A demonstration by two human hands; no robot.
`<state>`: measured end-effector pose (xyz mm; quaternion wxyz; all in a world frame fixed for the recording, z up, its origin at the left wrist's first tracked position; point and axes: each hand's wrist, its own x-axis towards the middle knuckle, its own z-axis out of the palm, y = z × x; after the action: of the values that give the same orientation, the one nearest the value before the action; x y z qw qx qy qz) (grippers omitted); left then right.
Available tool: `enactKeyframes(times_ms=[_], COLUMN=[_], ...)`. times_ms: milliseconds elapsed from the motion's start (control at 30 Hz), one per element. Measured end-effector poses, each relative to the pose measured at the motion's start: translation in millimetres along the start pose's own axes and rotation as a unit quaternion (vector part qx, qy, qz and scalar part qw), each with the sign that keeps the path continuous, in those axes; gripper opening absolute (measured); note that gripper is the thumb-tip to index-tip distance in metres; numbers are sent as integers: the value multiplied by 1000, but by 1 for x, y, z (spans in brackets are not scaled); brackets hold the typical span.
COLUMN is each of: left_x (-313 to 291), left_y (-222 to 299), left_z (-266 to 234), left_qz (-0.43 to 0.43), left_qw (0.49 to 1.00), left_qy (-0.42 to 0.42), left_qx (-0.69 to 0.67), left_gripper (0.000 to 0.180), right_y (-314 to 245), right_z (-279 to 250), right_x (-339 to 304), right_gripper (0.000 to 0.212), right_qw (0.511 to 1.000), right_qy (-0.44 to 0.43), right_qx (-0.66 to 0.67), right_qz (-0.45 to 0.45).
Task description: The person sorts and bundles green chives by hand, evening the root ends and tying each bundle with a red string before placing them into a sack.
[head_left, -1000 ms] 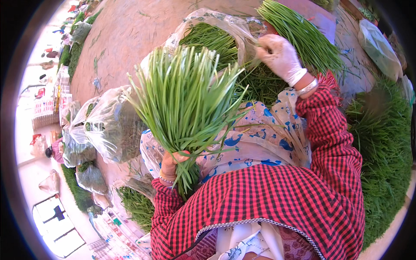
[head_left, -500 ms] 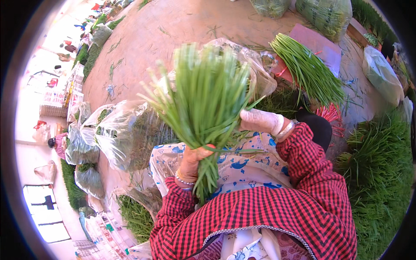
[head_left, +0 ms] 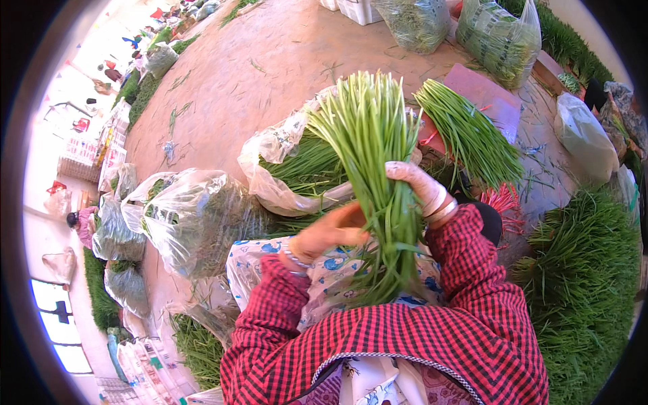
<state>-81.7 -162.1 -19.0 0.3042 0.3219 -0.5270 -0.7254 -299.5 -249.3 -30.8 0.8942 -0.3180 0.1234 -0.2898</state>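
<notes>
Presently, the right hand (head_left: 415, 185) is gripping the green bunch (head_left: 371, 128) around its middle, nearly upright above the patterned apron (head_left: 260, 263). The left hand (head_left: 327, 233) stands with thumb and fingers parted, just beside the bunch (blur hides whether it touches). One should squeeze firmly yet gently, since such greens probably bruise, and keep the pale upper ends (head_left: 368, 84) level. Farther out are an open bag (head_left: 266, 145), a second bunch (head_left: 469, 131) and red strands (head_left: 503, 202).
</notes>
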Motion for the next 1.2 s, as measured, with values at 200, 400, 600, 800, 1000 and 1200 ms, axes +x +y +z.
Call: enactKeyframes(times_ms=[200,400,600,800,1000,1200], left_x=[-16,-12,-18,-16,-12,-13], left_y=[0,-8,-4,-6,-20,-13], left_z=[-46,-26,-13,-22,-26,-26], left_qz=[198,184,277,150,132,96], left_qw=[955,953,922,930,933,946], left_qy=[110,127,151,203,194,146], left_qx=[-194,-206,-226,-266,-274,-271], left_gripper=[97,101,96,76,73,72], right_y=[-10,53,54,65,38,42], right_z=[2,7,20,18,29,13], right_x=[0,7,7,-8,-8,-1], right_gripper=[66,61,61,62,41,49], right_qw=[977,947,952,951,793,865], right_qy=[-76,-115,-117,-56,76,-14], right_qx=[-190,-253,-249,-304,-603,-495], right_qz=[52,160,134,-18,-45,81])
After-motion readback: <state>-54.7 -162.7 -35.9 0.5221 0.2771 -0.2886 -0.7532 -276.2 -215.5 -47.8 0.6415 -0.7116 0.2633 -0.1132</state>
